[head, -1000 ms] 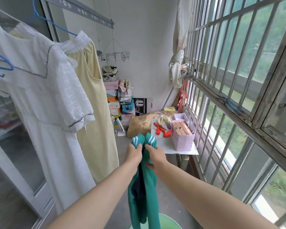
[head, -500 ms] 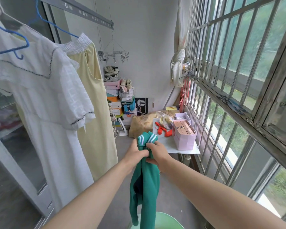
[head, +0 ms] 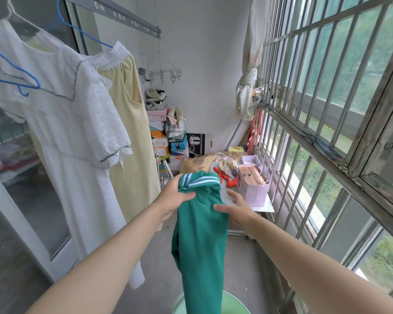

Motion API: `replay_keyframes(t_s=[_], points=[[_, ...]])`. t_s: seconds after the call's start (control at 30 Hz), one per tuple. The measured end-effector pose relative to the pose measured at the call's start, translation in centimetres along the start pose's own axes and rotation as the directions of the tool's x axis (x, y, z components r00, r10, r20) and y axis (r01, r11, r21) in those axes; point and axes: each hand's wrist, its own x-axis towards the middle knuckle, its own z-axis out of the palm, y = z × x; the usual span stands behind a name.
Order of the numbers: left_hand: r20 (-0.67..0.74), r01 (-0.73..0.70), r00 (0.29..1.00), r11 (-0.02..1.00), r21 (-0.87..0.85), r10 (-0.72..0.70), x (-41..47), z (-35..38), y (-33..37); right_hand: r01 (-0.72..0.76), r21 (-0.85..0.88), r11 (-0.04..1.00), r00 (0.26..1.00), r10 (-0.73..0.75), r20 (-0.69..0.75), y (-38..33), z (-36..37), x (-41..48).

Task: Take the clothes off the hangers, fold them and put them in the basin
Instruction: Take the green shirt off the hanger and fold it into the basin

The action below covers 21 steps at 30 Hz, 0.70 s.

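A green garment [head: 201,236] with a white-striped collar hangs folded lengthwise in front of me. My left hand [head: 174,197] grips it just under the collar. My right hand [head: 236,207] is beside its right edge with fingers spread and relaxed, thumb against the cloth. Below it a pale green basin [head: 233,302] shows at the bottom edge. On the left a white dress [head: 73,137] and a yellow dress [head: 134,141] hang on hangers from an overhead rail [head: 114,13]. An empty blue hanger [head: 21,80] hangs in front of the white dress.
A small white table [head: 262,206] ahead carries a pink paper bag [head: 253,189] and red items. Stacked shoe boxes [head: 166,141] stand against the back wall. A barred window [head: 327,109] runs along the right; a glass door [head: 21,200] is on the left.
My right hand has let go of the green garment's collar and opened beside it. My left hand keeps its grip near the collar. The garment hangs lower over the basin.
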Motion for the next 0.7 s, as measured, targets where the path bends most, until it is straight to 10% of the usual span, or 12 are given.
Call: replay_keyframes(t_s=[0.13,0.3,0.7], points=[[0.199,-0.036,0.98,0.994,0.099,0.016,-0.3,-0.7,1.1,0.025,0.158,0.987,0.949,-0.073,0.307,-0.6,-0.3,-0.4],[0.188,-0.036,0.982,0.957,0.287,-0.02,-0.9,-2.2,0.5,0.06,0.365,0.929,0.945,-0.17,0.279,-2.4,-0.2,-0.5],[0.167,0.043,0.985,0.999,0.028,-0.047,-0.9,-3.3,0.9,0.018,0.035,0.999,0.846,-0.034,0.532,1.6,0.4,-1.4]])
